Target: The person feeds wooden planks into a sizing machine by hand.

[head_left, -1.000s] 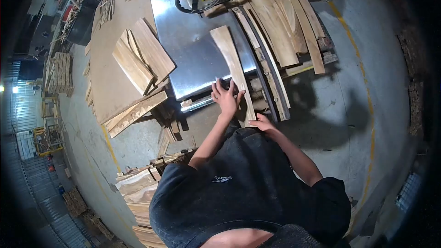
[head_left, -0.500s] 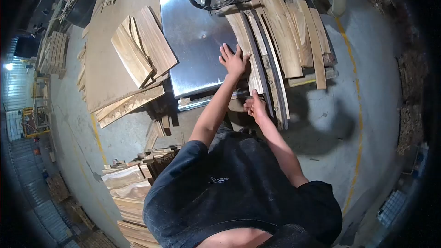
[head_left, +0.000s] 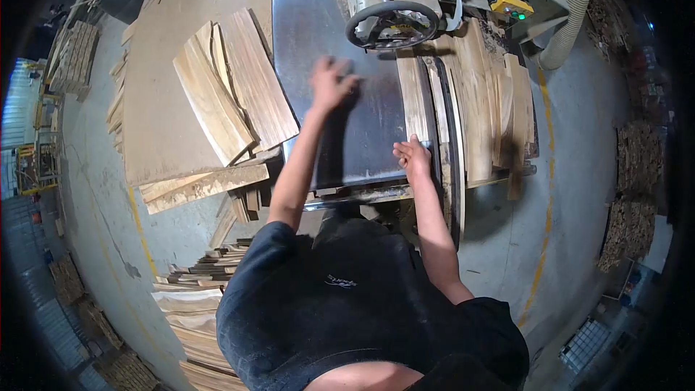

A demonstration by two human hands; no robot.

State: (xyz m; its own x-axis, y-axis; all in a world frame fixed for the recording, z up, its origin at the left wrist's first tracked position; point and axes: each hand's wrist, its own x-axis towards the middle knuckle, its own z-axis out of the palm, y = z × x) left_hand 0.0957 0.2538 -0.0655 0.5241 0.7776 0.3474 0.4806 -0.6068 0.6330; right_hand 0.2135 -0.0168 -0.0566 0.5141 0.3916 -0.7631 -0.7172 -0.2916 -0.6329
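My left hand [head_left: 331,87] hovers over the steel machine table [head_left: 362,127], its fingers spread and slightly blurred, with nothing in them. At the near end of a narrow wooden board [head_left: 413,98] is my right hand [head_left: 414,157], thumb up and fingers apart, touching or right at that end. The board lies along a dark guide rail [head_left: 440,112], its far end running under the machine head beside the black handwheel [head_left: 392,25].
Left of the steel, loose planks [head_left: 217,94] lie on a brown board surface [head_left: 156,123]. More planks [head_left: 478,101] rest right of the rail. A yellow control box [head_left: 511,6] and a ribbed hose [head_left: 568,29] stand at the back right. Stacked wood [head_left: 192,311] lies at lower left.
My left hand has left the narrow board and swung left over the steel. My right hand has moved forward to the board's near end, and the board has slid farther toward the machine.
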